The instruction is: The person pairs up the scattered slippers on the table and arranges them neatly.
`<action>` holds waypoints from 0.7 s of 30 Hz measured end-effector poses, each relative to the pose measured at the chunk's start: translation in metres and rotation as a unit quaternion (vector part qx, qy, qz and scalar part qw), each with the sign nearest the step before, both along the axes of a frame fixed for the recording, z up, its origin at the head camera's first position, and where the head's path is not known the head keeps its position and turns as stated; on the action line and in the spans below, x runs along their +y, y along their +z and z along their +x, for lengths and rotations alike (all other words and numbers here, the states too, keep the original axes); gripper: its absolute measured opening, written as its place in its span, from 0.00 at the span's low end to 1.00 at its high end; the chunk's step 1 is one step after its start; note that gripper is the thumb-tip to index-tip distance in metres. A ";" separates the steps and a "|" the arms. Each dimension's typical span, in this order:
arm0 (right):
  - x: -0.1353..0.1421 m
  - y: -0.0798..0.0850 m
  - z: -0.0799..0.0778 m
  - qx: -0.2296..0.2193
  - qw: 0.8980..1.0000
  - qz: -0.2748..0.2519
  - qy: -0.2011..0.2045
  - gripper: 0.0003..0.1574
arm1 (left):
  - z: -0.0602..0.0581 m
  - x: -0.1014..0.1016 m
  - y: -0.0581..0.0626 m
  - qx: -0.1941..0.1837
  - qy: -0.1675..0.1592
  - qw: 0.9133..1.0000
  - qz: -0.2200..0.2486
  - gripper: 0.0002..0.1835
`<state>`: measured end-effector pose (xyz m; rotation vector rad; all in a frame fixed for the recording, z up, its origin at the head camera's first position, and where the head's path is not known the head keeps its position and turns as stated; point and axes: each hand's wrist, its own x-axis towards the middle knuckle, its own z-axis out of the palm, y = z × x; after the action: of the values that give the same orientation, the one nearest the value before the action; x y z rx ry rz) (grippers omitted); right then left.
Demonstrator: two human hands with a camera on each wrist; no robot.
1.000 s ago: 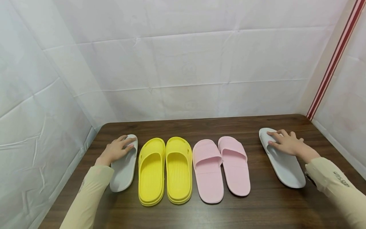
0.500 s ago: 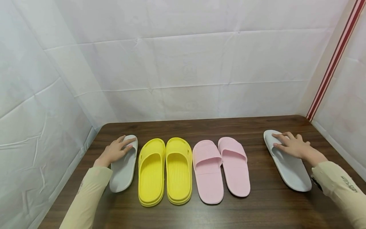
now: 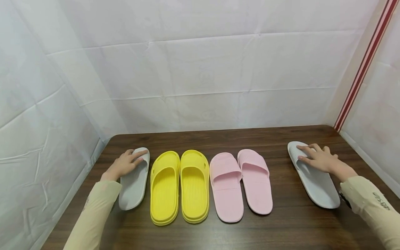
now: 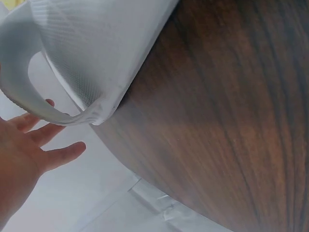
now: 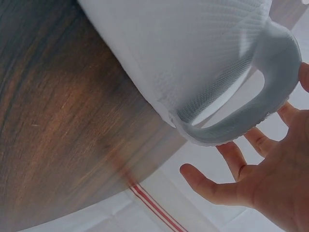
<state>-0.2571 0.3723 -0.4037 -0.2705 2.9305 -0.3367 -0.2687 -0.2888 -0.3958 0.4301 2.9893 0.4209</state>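
My left hand rests on the strap of a light grey slipper at the left end of the row. In the left wrist view, its fingers lie fairly straight against the outside of the strap. At the far right, another light grey slipper lies tilted, toe pointing back and left. On its strap rests my right hand, fingers spread. From the right wrist view, those fingertips touch the outer face of that strap, with one finger held away from it.
Between the hands, a pair of yellow slippers stands beside a pair of pink slippers, all toes toward the back. They lie on a dark wooden table. White sheeting hangs behind and at both sides.
Between one second and half a second ago, my right hand and its grey slipper shifted a little to the right and toward me. Since then both hands have stayed almost still.
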 end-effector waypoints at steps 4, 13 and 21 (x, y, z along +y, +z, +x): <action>-0.002 0.002 0.000 0.000 1.000 -0.003 0.000 0.43 | -0.001 -0.001 0.004 0.005 -0.008 1.000 -0.001 0.25; -0.002 0.002 -0.003 0.002 1.000 -0.001 0.003 0.43 | -0.003 -0.002 0.013 0.025 -0.016 0.999 -0.012 0.25; -0.003 0.005 -0.002 0.014 1.000 -0.002 0.004 0.41 | -0.006 0.001 0.037 0.075 -0.030 0.996 -0.043 0.25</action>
<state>-0.2596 0.3696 -0.3987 -0.2881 2.9556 -0.3393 -0.2747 -0.2882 -0.3588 0.5655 3.1132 0.2647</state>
